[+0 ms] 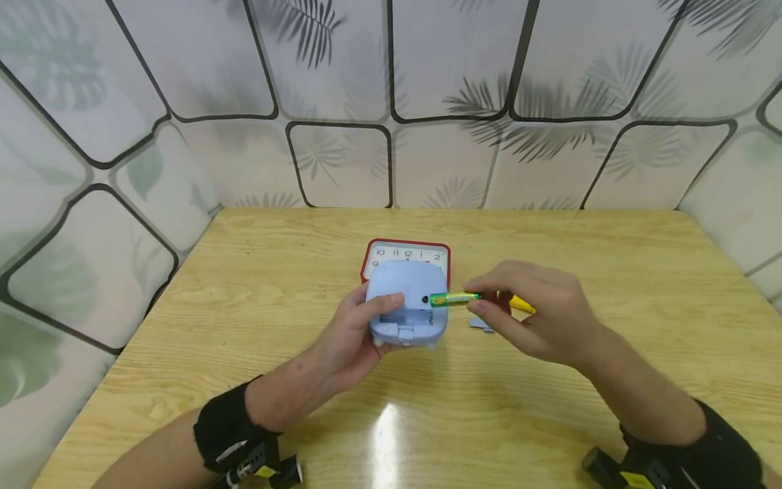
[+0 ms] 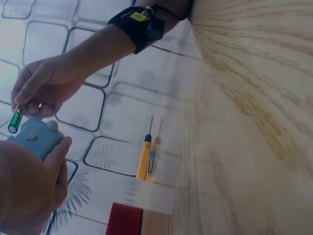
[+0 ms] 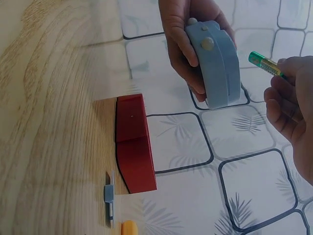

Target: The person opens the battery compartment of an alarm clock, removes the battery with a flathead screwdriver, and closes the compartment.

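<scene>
My left hand (image 1: 349, 326) grips a light blue alarm clock (image 1: 406, 282) above the table, its back turned up and the thumb lying across it. The battery compartment (image 1: 406, 318) in the clock's back is uncovered. Between thumb and fingers, my right hand (image 1: 544, 309) pinches a green and yellow battery (image 1: 453, 299) by one end. In the head view the battery's free end overlaps the clock's right edge; in the right wrist view the battery (image 3: 265, 63) is apart from the clock (image 3: 215, 63).
Behind the held clock stands a red-framed clock (image 1: 406, 246) with a white numbered face. On the wooden table (image 1: 275, 272), a yellow-handled screwdriver (image 2: 143, 159) lies beside a small blue piece (image 1: 480, 324). A patterned wall (image 1: 440, 163) rises behind the table.
</scene>
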### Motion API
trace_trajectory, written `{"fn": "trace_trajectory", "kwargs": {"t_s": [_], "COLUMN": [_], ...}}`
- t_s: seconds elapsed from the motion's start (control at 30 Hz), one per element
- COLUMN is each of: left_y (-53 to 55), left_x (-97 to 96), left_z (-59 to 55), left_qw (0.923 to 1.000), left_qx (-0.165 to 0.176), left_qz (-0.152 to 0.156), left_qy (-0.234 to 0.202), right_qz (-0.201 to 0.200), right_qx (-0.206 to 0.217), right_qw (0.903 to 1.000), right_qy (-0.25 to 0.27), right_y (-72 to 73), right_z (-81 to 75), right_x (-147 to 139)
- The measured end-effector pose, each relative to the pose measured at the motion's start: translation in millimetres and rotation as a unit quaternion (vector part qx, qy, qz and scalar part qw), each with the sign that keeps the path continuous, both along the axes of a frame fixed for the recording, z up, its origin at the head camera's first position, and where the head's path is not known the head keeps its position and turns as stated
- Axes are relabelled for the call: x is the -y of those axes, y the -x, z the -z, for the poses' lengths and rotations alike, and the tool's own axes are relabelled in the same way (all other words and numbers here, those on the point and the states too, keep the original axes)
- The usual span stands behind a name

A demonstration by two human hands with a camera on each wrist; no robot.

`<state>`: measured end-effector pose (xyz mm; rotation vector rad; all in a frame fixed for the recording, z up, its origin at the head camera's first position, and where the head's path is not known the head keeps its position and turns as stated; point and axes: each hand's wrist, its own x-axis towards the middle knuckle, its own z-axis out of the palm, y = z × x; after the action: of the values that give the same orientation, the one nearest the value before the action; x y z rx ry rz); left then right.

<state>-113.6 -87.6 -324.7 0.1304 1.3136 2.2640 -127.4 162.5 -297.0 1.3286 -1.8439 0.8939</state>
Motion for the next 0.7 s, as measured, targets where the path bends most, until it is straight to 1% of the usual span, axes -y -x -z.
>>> {"fn": "trace_trajectory", "kwargs": {"t_s": [0.13,0.27,0.5,0.63,0.7], "left_y": [0.5,0.8,0.3,0.7,0.7], "left_x": [-0.5,-0.8,-0.3,-0.1,-0.1], "left_z": [-0.2,0.0,-1.0,-0.7,-0.4], "left_qw": [0.9999,0.9998,0.9991,0.9990,0.9990], "left_qx": [0.008,0.012,0.001,-0.006,-0.008], "left_qz": [-0.008,-0.016,-0.031,-0.032,-0.034], "left_qy": [0.005,0.010,0.027,0.029,0.029], "right_qz": [0.020,0.042,0.074,0.100,0.119], "right_qx": [-0.010,-0.011,-0.009,0.007,0.021], "right_qw": [0.9997,0.9988,0.9968,0.9945,0.9926], "right_qy": [0.013,0.023,0.030,0.031,0.018], "right_y": [1.6,3.5,8.3,9.5,9.8], "right_z": [-0.9,-0.8,0.3,1.1,1.4], "right_x": [-1.4,-3.6,-6.6,-8.2,-9.7]}}
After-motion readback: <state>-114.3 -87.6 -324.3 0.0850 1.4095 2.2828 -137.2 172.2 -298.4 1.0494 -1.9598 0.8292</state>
